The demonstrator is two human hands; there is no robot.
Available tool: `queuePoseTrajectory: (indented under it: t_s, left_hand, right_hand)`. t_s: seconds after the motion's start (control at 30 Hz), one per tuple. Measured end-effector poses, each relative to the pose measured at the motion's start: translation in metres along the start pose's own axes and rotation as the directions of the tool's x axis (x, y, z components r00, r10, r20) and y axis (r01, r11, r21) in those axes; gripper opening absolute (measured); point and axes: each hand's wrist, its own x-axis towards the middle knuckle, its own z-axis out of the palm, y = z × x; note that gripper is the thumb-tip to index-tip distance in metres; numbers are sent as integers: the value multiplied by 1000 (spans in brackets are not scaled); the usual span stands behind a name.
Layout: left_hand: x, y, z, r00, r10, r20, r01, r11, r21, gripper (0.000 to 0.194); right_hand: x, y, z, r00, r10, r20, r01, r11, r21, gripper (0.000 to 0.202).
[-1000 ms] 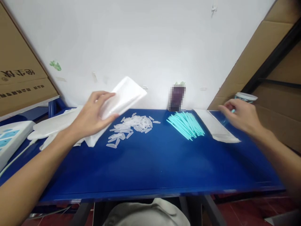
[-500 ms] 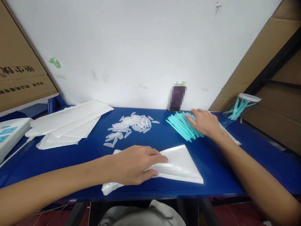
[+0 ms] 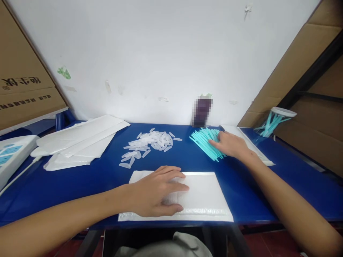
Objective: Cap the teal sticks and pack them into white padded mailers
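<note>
My left hand (image 3: 158,191) lies on a white padded envelope (image 3: 203,192) near the table's front edge, fingers spread and pressing it flat. At the pile of thin turquoise sticks (image 3: 206,144), my right hand (image 3: 230,144) has its thumb and curled fingers closed on the right end of some sticks. How many it grips is hidden. A loose heap of small translucent white plastic pieces (image 3: 158,139) lies on the blue table to the left of the sticks.
More white envelopes (image 3: 80,139) are stacked at the left, beside a white power strip (image 3: 16,153). Behind my right hand lies another white envelope (image 3: 261,153). A clear container (image 3: 273,121) of turquoise sticks stands at right. A blurred dark object (image 3: 202,112) is by the wall.
The envelope under my left hand has gone from folded and creased to lying flat, and that hand's fingers have spread. My right hand has drawn its fingers together at the sticks.
</note>
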Motion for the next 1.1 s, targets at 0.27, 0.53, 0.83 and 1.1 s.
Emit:
queuePoseTrajectory:
  t_s: [0.27,0.53,0.83,1.1]
  left_hand:
    - [-1,2,-5,996,94,-2,-94,996,9,50]
    - [-1,-2,-9,987,156,44,-159,986,56,55]
    - [0,-6,-12,980,196,26,-197,979,54,51]
    - [-1,3,-3,982,189,7,-188,973,132,43]
  right_hand:
    - [7,2,8,998,-49,33,48,999,3,44]
    - [13,8,16,989,-119,83,119,993,1,39]
    - [2,6,1,989,-144,-34,144,990,0,32]
    - [-55,-58,-10,686,-727,-7,685,643,341,26]
